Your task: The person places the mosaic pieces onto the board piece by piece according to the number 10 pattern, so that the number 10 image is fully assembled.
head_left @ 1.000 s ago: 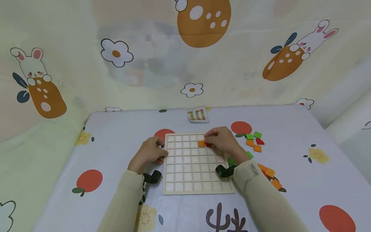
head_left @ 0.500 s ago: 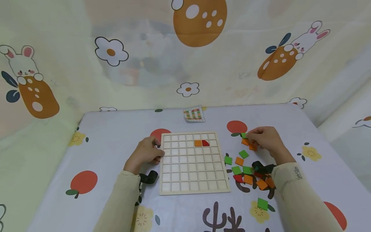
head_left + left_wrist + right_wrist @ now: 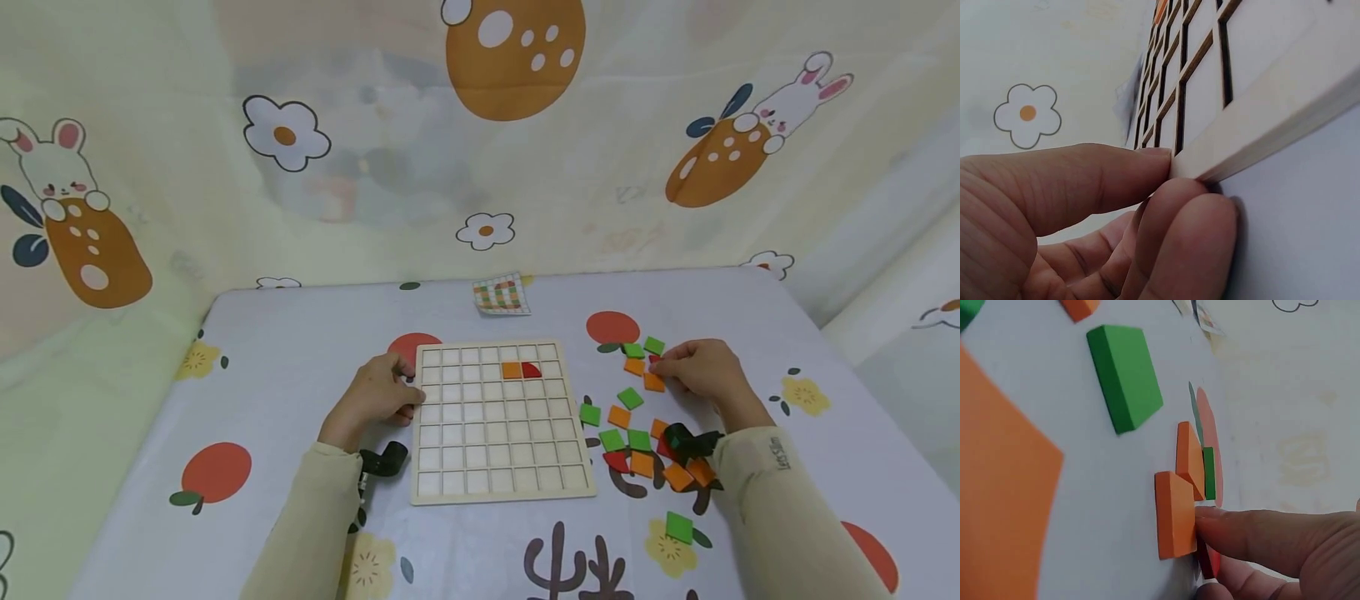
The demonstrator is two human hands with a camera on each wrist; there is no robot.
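Note:
A square wooden grid board [image 3: 495, 433] lies on the table, with one orange square tile [image 3: 512, 370] and one red quarter-round tile [image 3: 531, 369] set side by side in its upper rows. My left hand [image 3: 375, 390] pinches the board's left edge; the left wrist view has the thumb on top of the frame and curled fingers [image 3: 1194, 250] against its side. Right of the board, my right hand [image 3: 705, 371] pinches a red tile [image 3: 1209, 559] between thumb and fingers, beside an orange tile [image 3: 1175, 515]. The hand partly hides that red tile.
Several loose green, orange and red tiles [image 3: 637, 442] lie scattered right of the board, some partly behind the right wrist's black camera [image 3: 686, 442]. A small paper card with a coloured grid pattern [image 3: 501, 295] lies near the back edge. A printed cloth hangs behind the table.
My right hand has left the red tile in the board and moved right to the loose tiles, shifting from a green tile to a red one. The left hand stays at the board's edge.

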